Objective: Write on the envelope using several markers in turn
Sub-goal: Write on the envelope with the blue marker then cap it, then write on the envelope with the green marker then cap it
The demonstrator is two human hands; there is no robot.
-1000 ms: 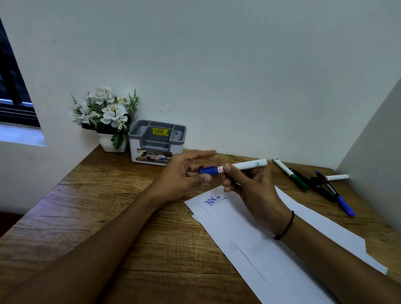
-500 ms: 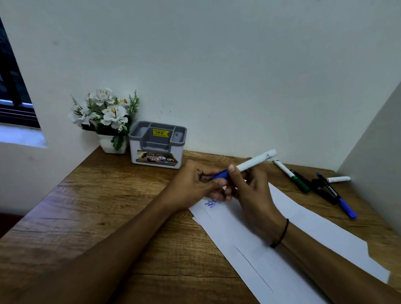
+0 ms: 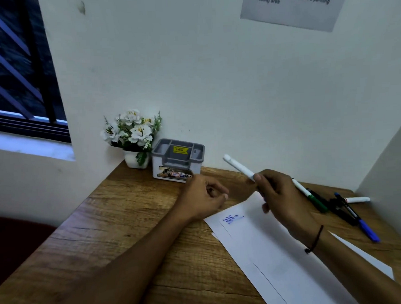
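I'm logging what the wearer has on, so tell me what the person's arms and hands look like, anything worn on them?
Both forearms are bare, with no sleeves in view. The right wrist carries a thin black cord bracelet with a small knot or bead at its lower end. The left hand and right hand show no rings, watch or gloves that I can make out.

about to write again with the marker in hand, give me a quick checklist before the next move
1. Marker held: ok, the right hand grips the white marker.
2. Cap off: cannot tell, the tip end is hidden in the grip.
3. Left hand free: cannot tell, curled shut beside the envelope, contents hidden.
4. Writing space: ok, only small blue writing near the far corner.
5. Envelope flat on the desk: ok.
6. Other markers near: ok, beside the right hand.
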